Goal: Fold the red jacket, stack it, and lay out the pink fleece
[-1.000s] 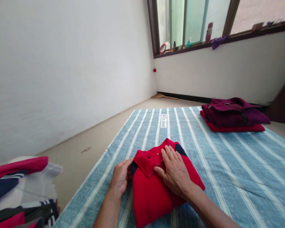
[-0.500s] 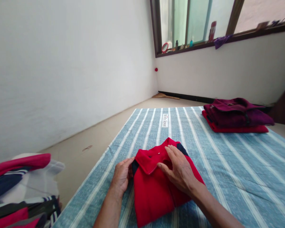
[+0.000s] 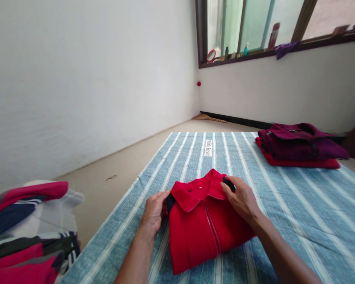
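A folded red garment [image 3: 201, 228] with a collar and navy shoulder patches lies on a blue striped cloth [image 3: 284, 213] in front of me. My left hand [image 3: 154, 211] grips the garment's left edge by the collar, fingers curled. My right hand [image 3: 240, 197] is closed on the right shoulder, over the navy patch. The front zip and collar now show between the hands.
A stack of folded garments, maroon on red [image 3: 298, 145], rests at the cloth's far right. A heap of unfolded red, navy and white clothes [image 3: 26, 225] lies at the lower left. Bare floor runs to white walls; a window sill [image 3: 254, 51] holds small bottles.
My right hand has slid from the middle of the garment's collar to its right shoulder, uncovering the zip. The left hand stays on the left edge. The view has shifted slightly left.
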Demonstrator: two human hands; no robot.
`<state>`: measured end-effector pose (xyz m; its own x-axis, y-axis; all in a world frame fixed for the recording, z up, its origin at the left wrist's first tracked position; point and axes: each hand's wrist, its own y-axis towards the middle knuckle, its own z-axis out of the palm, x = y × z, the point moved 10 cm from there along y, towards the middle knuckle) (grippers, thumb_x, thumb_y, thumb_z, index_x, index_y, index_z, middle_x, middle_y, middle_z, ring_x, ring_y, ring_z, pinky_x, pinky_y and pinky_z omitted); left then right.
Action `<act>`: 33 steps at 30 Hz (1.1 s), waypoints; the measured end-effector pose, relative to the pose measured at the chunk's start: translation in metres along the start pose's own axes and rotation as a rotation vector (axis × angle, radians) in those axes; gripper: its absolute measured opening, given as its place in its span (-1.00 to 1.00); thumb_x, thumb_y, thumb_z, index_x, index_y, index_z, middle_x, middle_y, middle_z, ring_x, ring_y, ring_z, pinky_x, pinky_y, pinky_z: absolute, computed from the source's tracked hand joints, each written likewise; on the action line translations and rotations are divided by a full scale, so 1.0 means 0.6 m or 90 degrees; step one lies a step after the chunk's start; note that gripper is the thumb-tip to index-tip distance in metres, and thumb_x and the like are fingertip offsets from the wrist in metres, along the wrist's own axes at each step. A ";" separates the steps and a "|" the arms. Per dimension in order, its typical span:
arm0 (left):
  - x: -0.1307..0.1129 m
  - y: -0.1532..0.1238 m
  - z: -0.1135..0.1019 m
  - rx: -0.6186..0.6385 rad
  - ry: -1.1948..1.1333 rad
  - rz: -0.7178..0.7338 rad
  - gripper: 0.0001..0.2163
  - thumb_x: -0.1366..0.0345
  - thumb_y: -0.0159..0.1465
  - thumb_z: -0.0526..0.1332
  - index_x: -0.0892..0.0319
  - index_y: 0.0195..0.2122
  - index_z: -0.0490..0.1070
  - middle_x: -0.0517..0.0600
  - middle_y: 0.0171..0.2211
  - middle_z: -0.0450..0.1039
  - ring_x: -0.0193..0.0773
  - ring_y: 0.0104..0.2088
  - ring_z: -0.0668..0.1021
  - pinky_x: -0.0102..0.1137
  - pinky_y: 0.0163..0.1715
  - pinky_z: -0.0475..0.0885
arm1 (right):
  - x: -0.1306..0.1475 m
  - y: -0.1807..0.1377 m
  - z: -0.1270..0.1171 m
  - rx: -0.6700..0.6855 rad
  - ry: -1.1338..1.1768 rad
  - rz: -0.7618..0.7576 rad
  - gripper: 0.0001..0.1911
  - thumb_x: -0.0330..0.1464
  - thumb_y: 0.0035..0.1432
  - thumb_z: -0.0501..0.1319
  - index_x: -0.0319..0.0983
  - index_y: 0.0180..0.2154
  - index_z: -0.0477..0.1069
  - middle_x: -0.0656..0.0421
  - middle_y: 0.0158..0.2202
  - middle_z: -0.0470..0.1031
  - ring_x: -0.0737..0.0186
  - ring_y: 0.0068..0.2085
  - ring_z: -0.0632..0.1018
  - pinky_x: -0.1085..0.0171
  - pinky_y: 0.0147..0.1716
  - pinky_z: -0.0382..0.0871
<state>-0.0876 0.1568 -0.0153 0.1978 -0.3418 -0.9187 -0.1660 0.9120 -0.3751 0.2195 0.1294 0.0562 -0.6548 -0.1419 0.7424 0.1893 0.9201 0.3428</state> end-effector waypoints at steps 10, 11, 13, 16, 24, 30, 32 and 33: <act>-0.002 -0.002 0.001 0.018 0.012 0.007 -0.72 0.13 0.00 0.40 0.23 -0.38 0.47 -0.04 -0.60 0.51 -0.34 -0.68 0.46 -0.52 -0.75 0.25 | -0.069 0.004 0.012 0.115 0.012 0.153 -0.51 -0.12 0.13 0.08 -0.27 -0.04 0.47 0.15 -0.43 0.52 0.15 -0.38 0.52 0.26 -0.40 0.30; -0.002 -0.002 0.002 0.023 0.011 0.007 -0.71 0.13 0.00 0.40 0.23 -0.38 0.47 -0.04 -0.60 0.51 -0.34 -0.68 0.46 -0.52 -0.74 0.25 | -0.073 0.004 0.015 0.123 0.009 0.158 -0.50 -0.11 0.13 0.07 -0.28 -0.04 0.46 0.16 -0.45 0.51 0.17 -0.41 0.51 0.27 -0.43 0.27; -0.001 -0.001 0.003 0.029 0.011 0.005 -0.72 0.13 -0.01 0.41 0.22 -0.40 0.45 -0.06 -0.60 0.51 -0.34 -0.68 0.46 -0.51 -0.73 0.26 | -0.081 0.005 0.019 0.130 0.006 0.168 -0.49 -0.09 0.12 0.08 -0.28 -0.05 0.46 0.17 -0.46 0.49 0.19 -0.43 0.49 0.29 -0.46 0.23; -0.002 -0.002 0.004 0.032 0.010 0.008 -0.72 0.16 -0.04 0.43 0.22 -0.43 0.44 -0.08 -0.62 0.50 -0.36 -0.67 0.45 -0.51 -0.72 0.27 | -0.089 0.004 0.024 0.142 0.002 0.182 -0.50 -0.08 0.12 0.07 -0.28 -0.08 0.47 0.16 -0.45 0.48 0.19 -0.43 0.47 0.29 -0.47 0.20; -0.005 -0.004 0.008 0.039 0.013 0.026 -0.70 0.15 -0.08 0.45 0.23 -0.47 0.44 -0.09 -0.62 0.48 -0.38 -0.67 0.44 -0.52 -0.69 0.25 | -0.087 -0.001 0.033 0.174 -0.018 0.184 -0.51 -0.04 0.14 0.00 -0.25 -0.28 0.51 0.11 -0.45 0.50 0.14 -0.39 0.49 0.27 -0.43 0.16; 0.001 -0.001 0.005 0.043 0.018 0.019 -0.68 0.12 -0.08 0.44 0.24 -0.47 0.43 -0.08 -0.62 0.48 -0.37 -0.66 0.44 -0.51 -0.69 0.25 | -0.095 -0.002 0.040 0.176 -0.015 0.190 -0.50 -0.02 0.13 -0.02 -0.25 -0.34 0.50 0.10 -0.46 0.50 0.13 -0.39 0.48 0.26 -0.44 0.12; 0.001 -0.001 0.005 0.045 0.013 0.018 -0.68 0.12 -0.09 0.45 0.24 -0.45 0.44 -0.08 -0.61 0.49 -0.37 -0.65 0.45 -0.51 -0.68 0.25 | -0.097 -0.003 0.042 0.176 -0.013 0.193 -0.50 -0.02 0.13 -0.02 -0.25 -0.37 0.49 0.10 -0.48 0.49 0.14 -0.40 0.48 0.26 -0.44 0.11; 0.000 -0.002 0.005 0.045 0.013 0.017 -0.67 0.12 -0.09 0.45 0.24 -0.44 0.45 -0.07 -0.61 0.49 -0.36 -0.65 0.45 -0.51 -0.68 0.25 | -0.098 -0.003 0.042 0.173 -0.014 0.195 -0.51 -0.02 0.13 -0.02 -0.25 -0.38 0.48 0.10 -0.48 0.49 0.14 -0.40 0.47 0.26 -0.44 0.10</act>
<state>-0.0843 0.1566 -0.0147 0.1737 -0.3219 -0.9307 -0.1028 0.9340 -0.3422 0.2392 0.1454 -0.0023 -0.6147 0.1583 0.7727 0.1791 0.9821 -0.0587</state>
